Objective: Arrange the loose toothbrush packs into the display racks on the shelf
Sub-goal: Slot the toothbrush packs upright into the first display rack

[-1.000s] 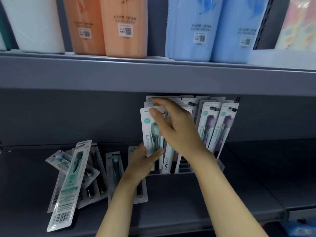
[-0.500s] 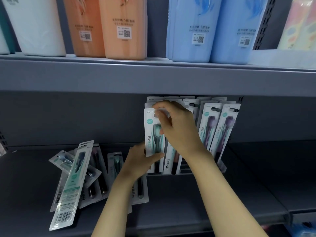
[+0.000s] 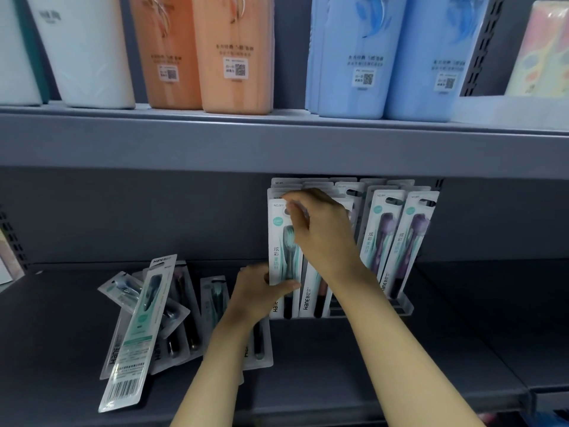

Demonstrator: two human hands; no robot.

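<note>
Teal pack (image 3: 281, 241) gripped by both: left hand (image 3: 257, 295) low, right hand (image 3: 320, 232) top | loose packs (image 3: 144, 315) left

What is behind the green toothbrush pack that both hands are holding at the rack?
Behind the green toothbrush pack, tops of more packs stand in rows, reaching toward the shelf's back wall. Their lower parts and contents are covered by this pack and the right hand.
</note>
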